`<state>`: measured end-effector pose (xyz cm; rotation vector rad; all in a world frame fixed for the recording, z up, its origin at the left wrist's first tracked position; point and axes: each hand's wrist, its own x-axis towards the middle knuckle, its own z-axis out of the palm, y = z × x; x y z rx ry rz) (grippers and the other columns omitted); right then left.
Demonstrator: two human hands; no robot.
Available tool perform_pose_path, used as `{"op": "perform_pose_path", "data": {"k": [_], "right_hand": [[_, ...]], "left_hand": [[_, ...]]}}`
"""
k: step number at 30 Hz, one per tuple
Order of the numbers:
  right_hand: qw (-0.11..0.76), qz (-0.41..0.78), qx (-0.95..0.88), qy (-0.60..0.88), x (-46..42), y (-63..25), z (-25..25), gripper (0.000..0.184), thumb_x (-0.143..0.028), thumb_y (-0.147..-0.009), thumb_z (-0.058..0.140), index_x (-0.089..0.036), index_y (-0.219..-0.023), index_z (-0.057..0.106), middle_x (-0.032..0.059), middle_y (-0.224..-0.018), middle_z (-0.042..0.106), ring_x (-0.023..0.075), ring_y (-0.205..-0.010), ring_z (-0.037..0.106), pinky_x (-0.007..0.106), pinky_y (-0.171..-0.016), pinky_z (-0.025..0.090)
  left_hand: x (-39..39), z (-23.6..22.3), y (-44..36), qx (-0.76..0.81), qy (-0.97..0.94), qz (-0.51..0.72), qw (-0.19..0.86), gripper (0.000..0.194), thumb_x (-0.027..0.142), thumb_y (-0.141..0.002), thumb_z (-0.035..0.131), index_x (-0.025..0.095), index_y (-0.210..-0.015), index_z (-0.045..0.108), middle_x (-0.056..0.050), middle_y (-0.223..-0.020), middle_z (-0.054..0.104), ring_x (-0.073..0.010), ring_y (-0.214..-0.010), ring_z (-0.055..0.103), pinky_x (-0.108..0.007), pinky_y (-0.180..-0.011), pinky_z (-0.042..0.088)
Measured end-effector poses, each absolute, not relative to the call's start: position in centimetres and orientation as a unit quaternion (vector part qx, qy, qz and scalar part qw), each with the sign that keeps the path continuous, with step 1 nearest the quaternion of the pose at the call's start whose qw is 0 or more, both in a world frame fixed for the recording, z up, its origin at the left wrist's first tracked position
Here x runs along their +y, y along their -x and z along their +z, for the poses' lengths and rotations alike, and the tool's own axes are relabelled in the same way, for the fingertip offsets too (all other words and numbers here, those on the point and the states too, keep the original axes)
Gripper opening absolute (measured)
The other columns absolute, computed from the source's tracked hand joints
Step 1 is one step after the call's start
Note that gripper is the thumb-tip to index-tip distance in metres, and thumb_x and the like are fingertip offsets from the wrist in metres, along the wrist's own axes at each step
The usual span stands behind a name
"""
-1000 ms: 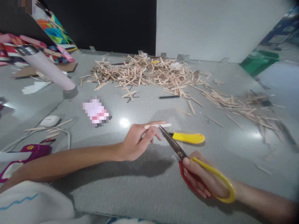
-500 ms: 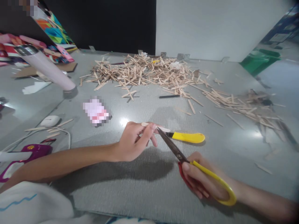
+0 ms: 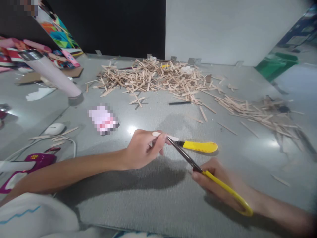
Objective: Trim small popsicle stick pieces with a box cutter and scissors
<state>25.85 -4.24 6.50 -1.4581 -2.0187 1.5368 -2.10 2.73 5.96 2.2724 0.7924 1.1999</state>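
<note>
Between the fingertips of my left hand (image 3: 146, 148) is a pale wooden craft stick (image 3: 172, 137), its two ends showing on either side of the fingers. My right hand (image 3: 218, 185) is wrapped round the handles of a pair of scissors (image 3: 188, 159). The yellow handle faces up, and the other handle is hidden by the hand. The scissor tips meet the stick right beside my left fingertips. Just behind the blades, a yellow-handled knife (image 3: 200, 146) lies on the grey table (image 3: 138, 205).
A heap of craft sticks (image 3: 148, 77) lies at the back, with more sticks (image 3: 242, 107) trailing right. On the left are a pale tumbler (image 3: 53, 74), a white mouse (image 3: 54, 129) and a purple glue gun (image 3: 41, 160). A blurred-out packet (image 3: 102, 119) lies between.
My right hand has rolled the scissors, so the red handle no longer shows and the blades appear edge-on. The left hand has shifted the stick only slightly.
</note>
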Motion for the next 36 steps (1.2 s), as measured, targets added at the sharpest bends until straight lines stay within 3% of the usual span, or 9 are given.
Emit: {"op": "perform_pose_path", "data": {"k": [3, 7, 14, 20, 23, 28, 31, 36], "right_hand": [[0.079, 0.510, -0.697, 0.497, -4.1, -26.0, 6.5, 0.067, -0.074, -0.106, 0.047, -0.024, -0.064, 0.032, -0.0052, -0.059, 0.028, 0.0100, -0.054, 0.026, 0.028, -0.048, 0.016], [0.086, 0.553, -0.675, 0.482, -3.9, -25.8, 6.7, 0.068, -0.078, -0.103, 0.053, -0.026, -0.064, 0.032, -0.0057, -0.057, 0.031, 0.0102, -0.051, 0.028, 0.027, -0.045, 0.017], [0.101, 0.598, -0.656, 0.450, -3.9, -25.4, 7.2, 0.071, -0.085, -0.102, 0.053, -0.027, -0.067, 0.032, -0.0055, -0.059, 0.036, 0.0107, -0.052, 0.036, 0.023, -0.043, 0.030], [0.109, 0.588, -0.660, 0.455, -4.2, -25.6, 6.4, 0.073, -0.087, -0.101, 0.051, -0.027, -0.066, 0.030, -0.0052, -0.060, 0.030, 0.0113, -0.052, 0.030, 0.026, -0.044, 0.023], [0.100, 0.558, -0.666, 0.486, -4.5, -25.6, 6.2, 0.070, -0.082, -0.104, 0.049, -0.027, -0.067, 0.028, -0.0052, -0.063, 0.025, 0.0124, -0.055, 0.026, 0.028, -0.047, 0.019], [0.108, 0.546, -0.671, 0.490, -4.5, -25.8, 5.9, 0.070, -0.076, -0.105, 0.053, -0.025, -0.064, 0.029, -0.0054, -0.061, 0.024, 0.0116, -0.057, 0.022, 0.030, -0.050, 0.014], [0.105, 0.563, -0.662, 0.483, -4.3, -26.0, 6.0, 0.072, -0.075, -0.104, 0.058, -0.025, -0.061, 0.030, -0.0059, -0.056, 0.026, 0.0102, -0.052, 0.022, 0.030, -0.047, 0.012], [0.105, 0.560, -0.665, 0.483, -4.2, -26.2, 6.7, 0.072, -0.081, -0.105, 0.049, -0.026, -0.064, 0.026, -0.0059, -0.054, 0.027, 0.0103, -0.050, 0.023, 0.029, -0.046, 0.015]], "left_hand": [[3.2, 6.3, 2.2, 0.281, -0.837, 0.418, 0.215, 0.039, 0.015, -0.114, 0.053, 0.012, -0.084, 0.079, 0.001, -0.057, 0.075, -0.0038, -0.034, 0.052, -0.013, -0.038, 0.038], [3.3, 6.3, 2.1, 0.297, -0.835, 0.410, 0.215, 0.042, 0.017, -0.114, 0.053, 0.012, -0.081, 0.078, 0.000, -0.059, 0.076, -0.0035, -0.035, 0.055, -0.012, -0.040, 0.040], [2.8, 6.0, 2.0, 0.324, -0.810, 0.412, 0.264, 0.042, 0.020, -0.116, 0.050, 0.012, -0.088, 0.080, 0.001, -0.056, 0.074, -0.0063, -0.040, 0.062, -0.012, -0.042, 0.045], [2.8, 5.7, 2.1, 0.342, -0.800, 0.399, 0.289, 0.051, 0.029, -0.120, 0.044, 0.014, -0.083, 0.076, -0.003, -0.062, 0.076, -0.0088, -0.044, 0.063, -0.017, -0.046, 0.050], [3.0, 5.1, 2.2, 0.326, -0.809, 0.402, 0.279, 0.046, 0.029, -0.120, 0.046, 0.014, -0.088, 0.076, -0.003, -0.067, 0.079, -0.0083, -0.041, 0.060, -0.019, -0.044, 0.048], [3.5, 4.9, 2.5, 0.275, -0.846, 0.408, 0.204, 0.032, 0.024, -0.119, 0.048, 0.013, -0.107, 0.076, -0.002, -0.071, 0.081, -0.0083, -0.044, 0.063, -0.018, -0.045, 0.047], [3.7, 5.3, 2.7, 0.272, -0.865, 0.390, 0.164, 0.032, 0.024, -0.120, 0.047, 0.014, -0.109, 0.075, 0.000, -0.072, 0.081, -0.0090, -0.051, 0.070, -0.017, -0.053, 0.053], [4.1, 5.6, 2.9, 0.278, -0.881, 0.362, 0.124, 0.037, 0.031, -0.122, 0.045, 0.017, -0.104, 0.074, 0.002, -0.069, 0.079, -0.0109, -0.056, 0.075, -0.019, -0.061, 0.057]]}}
